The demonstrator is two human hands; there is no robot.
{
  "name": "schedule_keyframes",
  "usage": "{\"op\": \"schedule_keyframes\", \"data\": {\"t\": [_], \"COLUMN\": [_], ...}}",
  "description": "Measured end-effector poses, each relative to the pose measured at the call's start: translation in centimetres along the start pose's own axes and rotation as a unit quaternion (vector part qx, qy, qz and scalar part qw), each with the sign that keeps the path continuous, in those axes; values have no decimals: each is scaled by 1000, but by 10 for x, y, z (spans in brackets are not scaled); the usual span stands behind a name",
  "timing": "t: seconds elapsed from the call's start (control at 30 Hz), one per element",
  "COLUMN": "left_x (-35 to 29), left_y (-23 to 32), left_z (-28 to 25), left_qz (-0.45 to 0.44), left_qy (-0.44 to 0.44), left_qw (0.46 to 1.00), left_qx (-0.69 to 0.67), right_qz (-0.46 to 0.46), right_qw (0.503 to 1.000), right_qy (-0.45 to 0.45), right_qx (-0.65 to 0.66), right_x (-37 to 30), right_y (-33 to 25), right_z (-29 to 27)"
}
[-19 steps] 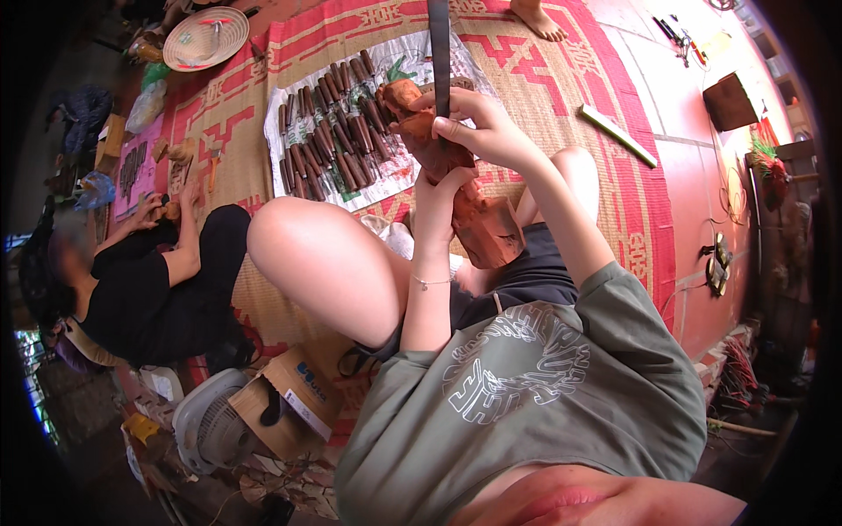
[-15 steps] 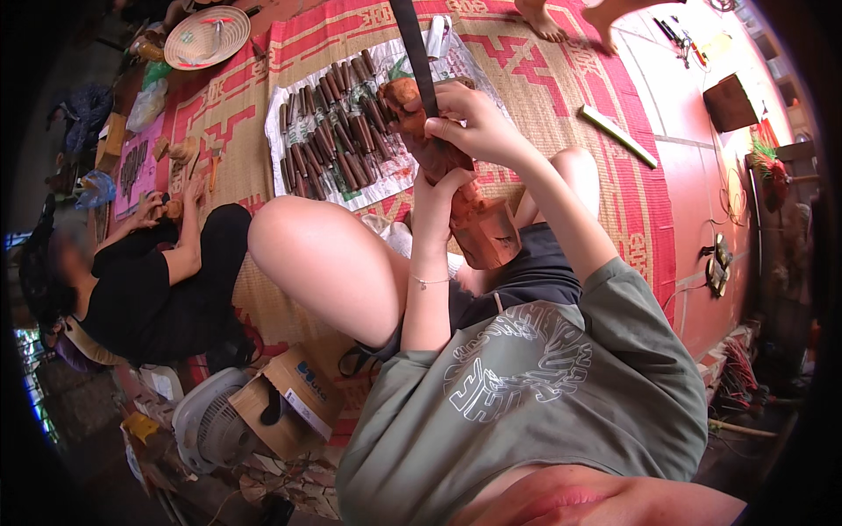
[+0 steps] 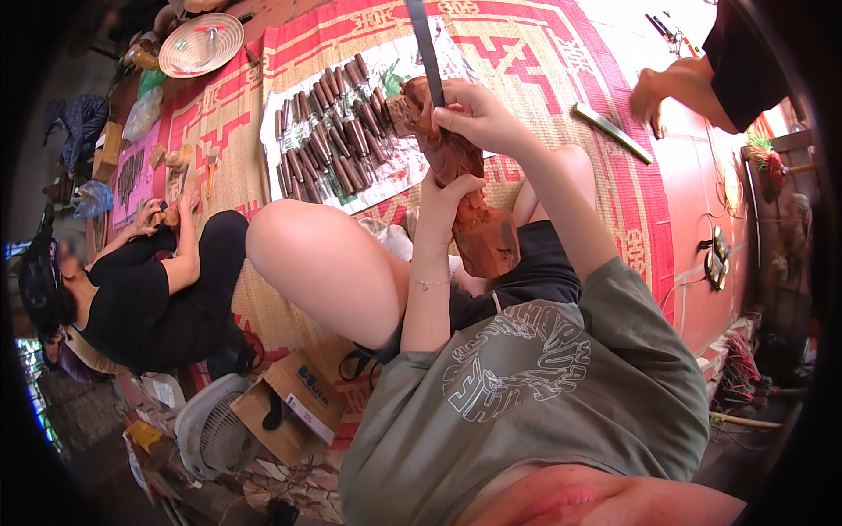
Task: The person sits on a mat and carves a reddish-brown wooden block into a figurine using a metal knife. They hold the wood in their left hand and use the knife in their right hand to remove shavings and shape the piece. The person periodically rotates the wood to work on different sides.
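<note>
A reddish-brown carved wooden figure [image 3: 456, 158] rests slanting over my lap, its blocky base [image 3: 488, 242] toward me. My left hand [image 3: 447, 197] is wrapped round its narrow middle, thumb across the front. At the upper end my right hand [image 3: 474, 114] is closed against the carving. A dark flat strip [image 3: 424, 39] runs from the top edge of the view down to the right thumb and fingers, which pinch its lower end. What the strip is, I cannot make out. Beyond the carving, several wooden-handled tools [image 3: 324, 140] lie in rows on a white printed sheet [image 3: 274, 184].
A red-and-tan woven mat [image 3: 544, 79] lies under me. At left a seated person [image 3: 132, 289] works on a small wooden piece. A pale green bar [image 3: 612, 133] lies to the right, near another person's leg [image 3: 688, 92]. A cardboard box [image 3: 294, 408] and fan [image 3: 215, 430] stand behind left.
The carving has shifted slightly right and tilted, showing more of its pale upper end. My hands keep hold. The person at the far right has stepped farther right.
</note>
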State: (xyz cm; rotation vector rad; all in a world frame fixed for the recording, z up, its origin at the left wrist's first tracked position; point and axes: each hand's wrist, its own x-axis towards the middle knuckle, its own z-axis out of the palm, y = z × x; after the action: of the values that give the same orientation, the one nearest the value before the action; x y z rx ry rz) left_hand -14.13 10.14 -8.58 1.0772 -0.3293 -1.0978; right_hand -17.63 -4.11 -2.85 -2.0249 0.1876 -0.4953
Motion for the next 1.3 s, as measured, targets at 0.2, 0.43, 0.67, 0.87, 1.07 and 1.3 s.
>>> {"op": "schedule_keyframes", "data": {"t": [0.2,0.43,0.67,0.87,1.07,1.3], "left_x": [-3,-5,1,-2,0,-1], "left_y": [4,3,-2,1,1,-3], "left_z": [-2,3,-3,4,4,8], "left_qz": [-27,-28,-35,-47,-44,-39], "left_qy": [-22,-32,-42,-38,-33,-24], "left_qw": [999,999,998,998,998,999], "left_qx": [-31,-29,-14,-30,-10,-17], "right_qz": [-35,52,3,73,-1,48], "right_qw": [988,988,985,982,988,980], "right_qy": [102,131,106,153,119,175], "right_qx": [-107,-55,-137,-81,-100,-76], "right_x": [-7,-11,-19,-15,-21,-19], "right_y": [-1,-2,-10,4,12,4], "right_z": [17,11,12,15,12,14]}}
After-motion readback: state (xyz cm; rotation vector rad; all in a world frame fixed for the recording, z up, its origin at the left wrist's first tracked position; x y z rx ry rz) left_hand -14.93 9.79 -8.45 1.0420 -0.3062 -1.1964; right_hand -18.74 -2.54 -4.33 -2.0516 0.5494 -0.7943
